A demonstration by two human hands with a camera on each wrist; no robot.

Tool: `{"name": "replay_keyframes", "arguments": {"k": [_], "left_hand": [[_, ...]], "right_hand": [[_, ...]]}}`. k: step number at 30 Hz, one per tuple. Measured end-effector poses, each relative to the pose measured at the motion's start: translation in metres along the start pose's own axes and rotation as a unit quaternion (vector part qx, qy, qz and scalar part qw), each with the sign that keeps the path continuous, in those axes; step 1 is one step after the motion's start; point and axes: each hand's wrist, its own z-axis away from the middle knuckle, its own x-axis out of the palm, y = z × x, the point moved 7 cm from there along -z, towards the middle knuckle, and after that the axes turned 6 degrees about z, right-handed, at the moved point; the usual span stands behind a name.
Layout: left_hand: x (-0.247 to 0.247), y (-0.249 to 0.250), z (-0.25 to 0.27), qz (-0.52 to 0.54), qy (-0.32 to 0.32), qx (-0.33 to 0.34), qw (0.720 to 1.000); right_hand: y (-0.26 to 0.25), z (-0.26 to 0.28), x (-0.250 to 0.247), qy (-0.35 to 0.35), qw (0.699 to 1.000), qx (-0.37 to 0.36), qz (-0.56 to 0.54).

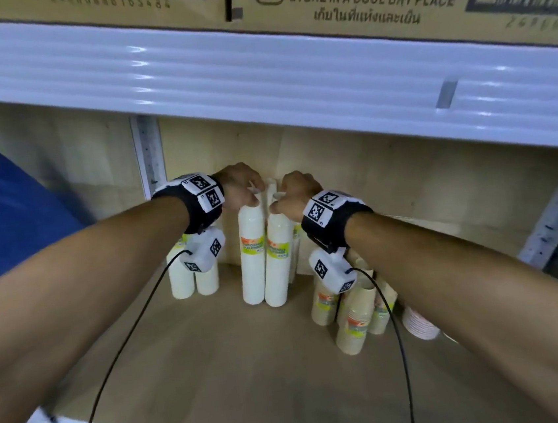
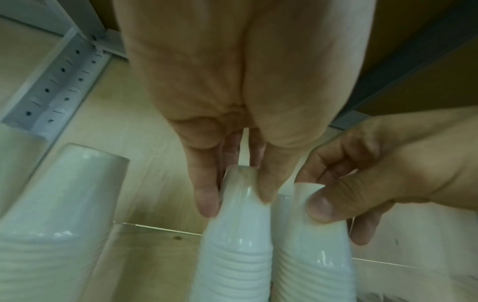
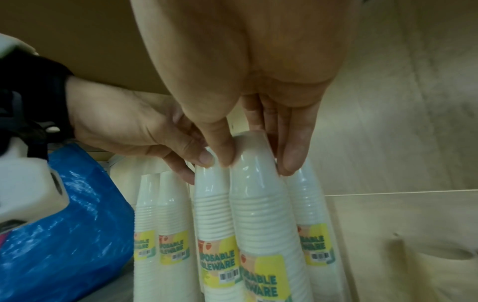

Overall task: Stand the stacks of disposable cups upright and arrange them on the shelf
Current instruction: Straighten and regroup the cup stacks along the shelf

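Two white cup stacks are stood upright side by side, touching, near the back of the wooden shelf (image 1: 216, 348). The top of the left stack (image 1: 252, 255) is pinched by the left hand (image 1: 239, 186), thumb and fingers curled round it. The top of the right stack (image 1: 278, 263) is gripped likewise by the right hand (image 1: 294, 192). Further white stacks (image 1: 193, 279) are stood to the left; beige stacks (image 1: 351, 321) are leaned together to the right, beside a blue bag (image 3: 72, 224)

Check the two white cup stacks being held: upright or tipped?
Upright. Both white stacks stand on the shelf, touching; left hand and right hand pinch their tops.
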Motion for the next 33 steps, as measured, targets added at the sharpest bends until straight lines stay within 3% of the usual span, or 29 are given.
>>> {"name": "replay_keyframes", "arguments": {"k": [20, 33], "left_hand": [[0.019, 0.002, -0.037, 0.008, -0.005, 0.019, 1.000], [-0.002, -0.001, -0.030, -0.002, 0.003, 0.003, 1.000]], "right_hand": [[0.024, -0.023, 0.005, 0.009, 1.000, 0.023, 0.006], [0.006, -0.033, -0.010, 0.041, 0.995, -0.006, 0.091]]}}
